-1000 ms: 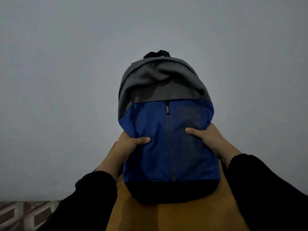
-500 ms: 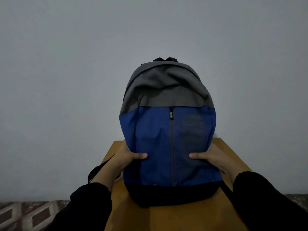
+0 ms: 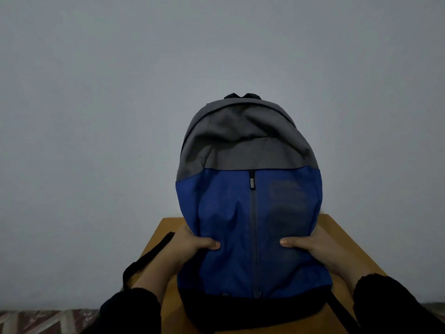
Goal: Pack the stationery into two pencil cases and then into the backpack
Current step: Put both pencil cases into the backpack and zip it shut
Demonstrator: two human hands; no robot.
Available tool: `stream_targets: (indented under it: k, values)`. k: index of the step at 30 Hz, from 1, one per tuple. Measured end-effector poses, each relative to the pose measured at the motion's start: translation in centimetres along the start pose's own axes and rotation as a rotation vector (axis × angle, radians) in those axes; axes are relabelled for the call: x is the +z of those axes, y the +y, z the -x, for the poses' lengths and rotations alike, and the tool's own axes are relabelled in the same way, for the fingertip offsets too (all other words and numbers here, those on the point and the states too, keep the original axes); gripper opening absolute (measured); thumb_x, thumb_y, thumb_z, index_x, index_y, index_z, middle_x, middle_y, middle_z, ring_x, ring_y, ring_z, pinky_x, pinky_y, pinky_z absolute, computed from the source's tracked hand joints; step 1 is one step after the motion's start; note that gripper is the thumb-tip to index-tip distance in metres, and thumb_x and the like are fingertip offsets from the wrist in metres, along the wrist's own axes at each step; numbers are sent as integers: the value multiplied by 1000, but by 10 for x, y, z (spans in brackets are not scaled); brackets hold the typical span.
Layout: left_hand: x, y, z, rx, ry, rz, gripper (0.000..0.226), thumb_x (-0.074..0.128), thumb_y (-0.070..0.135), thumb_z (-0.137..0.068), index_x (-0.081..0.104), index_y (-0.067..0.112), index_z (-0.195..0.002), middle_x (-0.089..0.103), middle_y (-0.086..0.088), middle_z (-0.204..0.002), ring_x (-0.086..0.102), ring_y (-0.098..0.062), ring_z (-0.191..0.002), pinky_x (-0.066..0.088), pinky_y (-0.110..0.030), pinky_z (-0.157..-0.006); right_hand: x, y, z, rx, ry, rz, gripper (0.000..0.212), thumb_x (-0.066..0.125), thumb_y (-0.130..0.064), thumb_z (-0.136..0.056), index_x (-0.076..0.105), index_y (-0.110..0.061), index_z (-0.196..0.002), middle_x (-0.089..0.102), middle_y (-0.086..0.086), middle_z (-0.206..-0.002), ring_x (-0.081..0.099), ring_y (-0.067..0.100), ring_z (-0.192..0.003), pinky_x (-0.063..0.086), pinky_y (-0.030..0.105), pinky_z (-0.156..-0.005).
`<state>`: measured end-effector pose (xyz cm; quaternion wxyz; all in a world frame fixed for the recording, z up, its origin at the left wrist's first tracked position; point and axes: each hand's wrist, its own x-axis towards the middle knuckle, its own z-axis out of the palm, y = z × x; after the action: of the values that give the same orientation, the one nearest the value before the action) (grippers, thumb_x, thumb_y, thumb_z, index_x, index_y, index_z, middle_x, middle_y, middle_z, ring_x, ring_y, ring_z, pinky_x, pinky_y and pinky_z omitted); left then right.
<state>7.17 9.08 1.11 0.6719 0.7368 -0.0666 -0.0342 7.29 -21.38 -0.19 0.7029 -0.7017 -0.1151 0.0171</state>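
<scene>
A blue fabric backpack (image 3: 250, 227) with a grey top panel and black base stands upright on an orange-brown wooden tabletop (image 3: 342, 239), its main zip and front vertical zip both drawn closed, so nothing of its contents can be seen. The person's two hands clamp it from either side at the lower blue panel: the left hand (image 3: 190, 247) grips the left edge with the thumb pressed across the front, and the right hand (image 3: 310, 247) holds the right edge the same way, the two well apart with the bag between them. A small black tab at the top of the front zip reads "puma". A black shoulder strap (image 3: 147, 256) trails off the tabletop's left edge. Black sleeves (image 3: 397, 307) cover both forearms. A plain grey wall (image 3: 96, 116) rises behind; patterned floor tiles (image 3: 36, 320) show at lower left.
</scene>
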Motion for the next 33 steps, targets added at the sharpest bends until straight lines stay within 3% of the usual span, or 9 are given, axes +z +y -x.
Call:
stream_targets:
  k: [6,9,14,16,20,27,33]
  values:
    - [-1,9,-32,83,40,8,52,79,-9,-63,64,18,-105,73,4,-99,69,-16,-87,54,-24,-65,-12,-3,-32,-39,41,12,52,84,1,-66,65,-13,-113,74,4,-107,71,18,-95,58,27,-74]
    - [-6,8,-64,80,51,14,62,85,-3,-52,64,20,-105,73,3,-102,69,-20,-92,54,-29,-70,-18,-4,-59,-44,70,9,43,78,4,-71,66,-13,-108,75,3,-100,72,12,-84,57,21,-65]
    - [-14,2,-115,67,84,15,71,86,4,-43,65,19,-110,72,3,-106,67,-24,-98,54,-41,-83,-32,8,-112,-28,64,31,63,90,-10,-54,66,-14,-112,74,5,-106,71,21,-94,57,35,-78]
    - [-15,3,-126,67,87,9,72,87,4,-45,64,19,-111,72,2,-108,67,-24,-98,54,-43,-85,-34,6,-124,-31,64,38,62,90,-8,-57,66,-13,-113,74,5,-106,71,22,-95,57,37,-79]
    - [-18,-1,-155,65,120,15,62,84,-4,-56,64,20,-109,71,3,-105,66,-23,-96,54,-38,-80,-36,10,-152,-35,75,29,52,83,-3,-65,67,-12,-113,74,5,-106,71,23,-96,57,37,-80]
    - [-21,-10,-186,46,137,27,65,87,2,-55,63,19,-113,71,2,-108,66,-23,-98,54,-40,-85,-45,23,-180,14,86,41,65,91,-12,-54,67,-11,-115,73,7,-107,70,26,-99,55,44,-88]
    - [-21,-14,-195,118,198,38,66,88,9,-58,59,22,-115,69,5,-108,65,-19,-98,53,-31,-77,-47,21,-193,17,104,51,54,84,-10,-66,65,-11,-117,73,7,-108,69,26,-97,57,34,-76]
